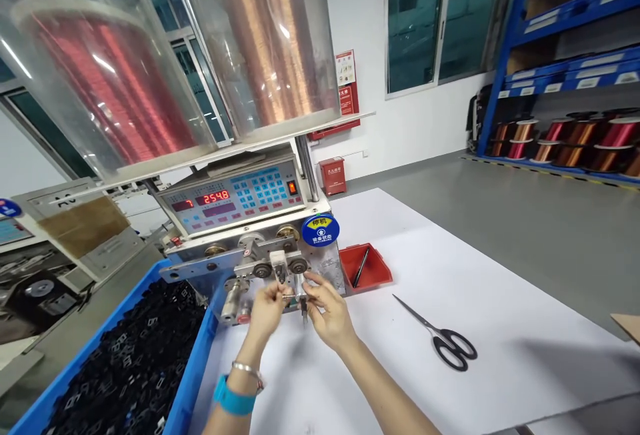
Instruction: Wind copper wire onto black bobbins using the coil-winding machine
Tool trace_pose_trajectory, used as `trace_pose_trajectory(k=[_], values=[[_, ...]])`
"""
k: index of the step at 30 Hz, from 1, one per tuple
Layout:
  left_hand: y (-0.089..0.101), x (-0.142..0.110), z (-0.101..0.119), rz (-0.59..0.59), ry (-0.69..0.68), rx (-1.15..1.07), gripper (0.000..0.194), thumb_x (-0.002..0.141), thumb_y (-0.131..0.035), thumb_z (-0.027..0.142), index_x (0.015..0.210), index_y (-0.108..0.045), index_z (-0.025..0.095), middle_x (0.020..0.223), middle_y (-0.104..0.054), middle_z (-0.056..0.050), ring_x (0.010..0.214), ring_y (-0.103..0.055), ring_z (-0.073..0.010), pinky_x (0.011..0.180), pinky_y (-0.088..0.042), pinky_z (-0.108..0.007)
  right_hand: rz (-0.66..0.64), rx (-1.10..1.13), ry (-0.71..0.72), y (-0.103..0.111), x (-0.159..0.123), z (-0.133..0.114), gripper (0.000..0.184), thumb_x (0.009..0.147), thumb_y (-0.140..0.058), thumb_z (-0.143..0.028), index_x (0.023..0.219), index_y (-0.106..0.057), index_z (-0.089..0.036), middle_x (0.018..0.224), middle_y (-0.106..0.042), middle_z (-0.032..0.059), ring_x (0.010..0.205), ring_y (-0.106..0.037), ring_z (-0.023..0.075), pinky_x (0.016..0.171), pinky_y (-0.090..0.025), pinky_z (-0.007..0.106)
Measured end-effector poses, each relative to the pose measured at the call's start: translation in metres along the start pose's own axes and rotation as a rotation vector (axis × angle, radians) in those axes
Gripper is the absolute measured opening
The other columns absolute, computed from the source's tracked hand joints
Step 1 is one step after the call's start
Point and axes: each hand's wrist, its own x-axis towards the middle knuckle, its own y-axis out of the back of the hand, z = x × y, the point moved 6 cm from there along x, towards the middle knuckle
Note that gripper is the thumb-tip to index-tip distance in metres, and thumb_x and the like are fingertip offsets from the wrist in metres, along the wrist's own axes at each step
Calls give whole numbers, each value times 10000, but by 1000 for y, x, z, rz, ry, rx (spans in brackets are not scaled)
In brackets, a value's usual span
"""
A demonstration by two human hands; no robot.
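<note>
Both of my hands work at the front of a coil winding machine (239,195) with a lit red number display. My left hand (266,315) is closed in a pinch beside a thin metal shaft; whatever its fingertips hold is too small to make out. My right hand (331,315) curves round the right side of a metal spindle (300,285), thumb below and fingers above. Its fingertips are close to the metal, but I cannot tell whether they grip it. Black rollers (299,266) sit just above the hands.
A blue bin (193,361) of small black parts stands left. Scissors (445,341) and a red tray (380,268) with a black pen (361,268) lie right, on the white tabletop (520,328). Clear covers enclose red (110,81) and copper wire spools (273,41) above.
</note>
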Motion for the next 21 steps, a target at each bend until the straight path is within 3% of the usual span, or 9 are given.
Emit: trace_pose_trajectory(k=[5, 9, 11, 15, 21], values=[[2, -20, 8, -46, -69, 80, 224, 638, -677, 335, 533, -598, 154, 451, -403, 55, 447, -297, -74, 443, -247, -205, -16, -36, 48, 0, 0, -2, 270, 811, -498, -113, 1019, -615, -239, 1177, -568, 134, 1054, -596, 229, 706, -601, 340], [8, -2, 14, 50, -59, 110, 255, 614, -665, 336, 469, -537, 169, 420, -380, 64, 438, -297, -76, 452, -263, -207, -4, -33, 46, 0, 0, -2, 260, 826, -496, -123, 1032, -604, -237, 1198, -545, 142, 977, -630, 214, 692, -604, 348], [5, 2, 8, 29, -30, 96, 271, 601, -656, 345, 447, -514, 172, 415, -385, 61, 433, -304, -78, 445, -271, -208, -4, -44, 45, 0, 0, -2, 269, 828, -493, -123, 1043, -602, -243, 1205, -543, 140, 996, -625, 224, 679, -604, 347], [1, -14, 3, -53, -32, 112, 255, 596, -675, 348, 468, -562, 158, 409, -347, 70, 421, -281, -71, 432, -251, -206, -20, -77, 75, -1, 0, -3, 291, 814, -498, -105, 1047, -607, -241, 1177, -569, 140, 1055, -599, 241, 662, -603, 331], [10, 2, 14, 62, -23, 88, 309, 557, -696, 371, 428, -492, 177, 412, -293, 87, 431, -250, -67, 435, -236, -212, -3, -41, 95, 0, 0, -3, 277, 835, -483, -115, 1066, -592, -221, 1204, -541, 146, 1034, -610, 223, 687, -608, 327]])
